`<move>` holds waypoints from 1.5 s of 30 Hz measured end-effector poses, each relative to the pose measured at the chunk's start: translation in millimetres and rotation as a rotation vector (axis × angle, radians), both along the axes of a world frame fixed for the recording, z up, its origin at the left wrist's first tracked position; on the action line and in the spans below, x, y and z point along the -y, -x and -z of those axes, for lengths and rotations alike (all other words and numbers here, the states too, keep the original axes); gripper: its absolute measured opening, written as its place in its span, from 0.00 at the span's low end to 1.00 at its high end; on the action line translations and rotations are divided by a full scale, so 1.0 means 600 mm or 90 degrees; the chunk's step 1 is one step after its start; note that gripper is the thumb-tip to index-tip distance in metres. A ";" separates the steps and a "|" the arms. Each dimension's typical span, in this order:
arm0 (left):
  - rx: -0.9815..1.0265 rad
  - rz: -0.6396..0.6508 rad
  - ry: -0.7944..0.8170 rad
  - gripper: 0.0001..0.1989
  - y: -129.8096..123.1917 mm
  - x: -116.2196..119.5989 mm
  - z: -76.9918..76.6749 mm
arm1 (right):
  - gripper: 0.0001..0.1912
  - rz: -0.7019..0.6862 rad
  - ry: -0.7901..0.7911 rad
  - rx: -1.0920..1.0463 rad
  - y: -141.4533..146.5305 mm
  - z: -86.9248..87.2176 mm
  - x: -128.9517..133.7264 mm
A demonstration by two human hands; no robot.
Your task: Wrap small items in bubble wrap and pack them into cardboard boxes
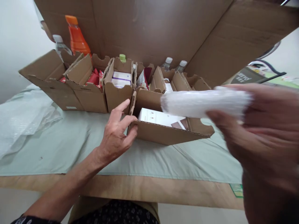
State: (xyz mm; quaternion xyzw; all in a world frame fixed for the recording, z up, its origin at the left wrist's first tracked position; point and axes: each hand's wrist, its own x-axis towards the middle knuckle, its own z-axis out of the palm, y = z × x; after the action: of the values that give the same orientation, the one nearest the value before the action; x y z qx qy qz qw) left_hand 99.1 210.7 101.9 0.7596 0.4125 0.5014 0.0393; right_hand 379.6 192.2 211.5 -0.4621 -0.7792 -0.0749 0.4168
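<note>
White wrapped bundle (pixel 203 102) over the front carton (pixel 170 133)

Right hand (pixel 266 127) closed round the bundle's right end, both motion-blurred; contents can't be made out. Left hand (pixel 115 132) clamped by thumb and finger on the front carton's near left corner. White printed box (pixel 158 118) inside that carton. Behind and to its left, a row of open cartons (pixel 119 98); beyond them, an orange bottle (pixel 78 39). Clear plastic wrap (pixel 25 118) well left of the front carton.
</note>
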 end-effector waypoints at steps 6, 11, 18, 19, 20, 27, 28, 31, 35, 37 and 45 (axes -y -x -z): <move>0.080 0.035 0.016 0.06 -0.001 0.014 0.021 | 0.13 -0.150 0.003 0.155 0.082 0.014 -0.108; 0.120 0.051 0.025 0.06 -0.004 0.001 0.028 | 0.11 -0.173 0.077 0.184 0.118 0.018 -0.136; 0.147 0.064 0.008 0.06 -0.007 -0.007 0.040 | 0.18 -0.364 0.255 0.228 0.133 0.016 -0.184; 0.150 0.065 0.004 0.06 -0.008 -0.008 0.041 | 0.20 -0.394 0.285 0.250 0.136 0.013 -0.189; 0.152 0.065 0.001 0.06 -0.008 -0.010 0.043 | 0.22 -0.416 0.310 0.275 0.140 0.008 -0.192; 0.160 0.067 -0.006 0.07 -0.010 -0.010 0.047 | 0.25 -0.513 0.422 0.331 0.151 -0.012 -0.196; 0.160 0.065 -0.005 0.07 -0.010 -0.010 0.047 | 0.26 -0.504 0.412 0.319 0.148 -0.009 -0.196; 0.159 0.063 -0.009 0.06 -0.010 -0.011 0.048 | 0.29 -0.421 0.329 0.290 0.140 0.003 -0.191; 0.153 0.064 -0.018 0.06 -0.010 -0.014 0.049 | 0.31 -0.235 0.252 0.338 0.141 0.009 -0.161; 0.150 0.061 -0.016 0.06 -0.009 -0.014 0.049 | 0.29 -0.149 0.258 0.400 0.146 0.006 -0.148; 0.146 0.060 -0.006 0.07 -0.010 -0.014 0.046 | 0.32 -0.316 0.274 0.429 0.156 0.005 -0.181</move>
State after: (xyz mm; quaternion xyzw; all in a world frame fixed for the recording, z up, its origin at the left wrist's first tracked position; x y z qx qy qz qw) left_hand 105.1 219.0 74.4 0.7161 0.3669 0.5841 0.1064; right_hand 286.1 301.1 208.6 -0.2875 -0.9559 0.0444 0.0404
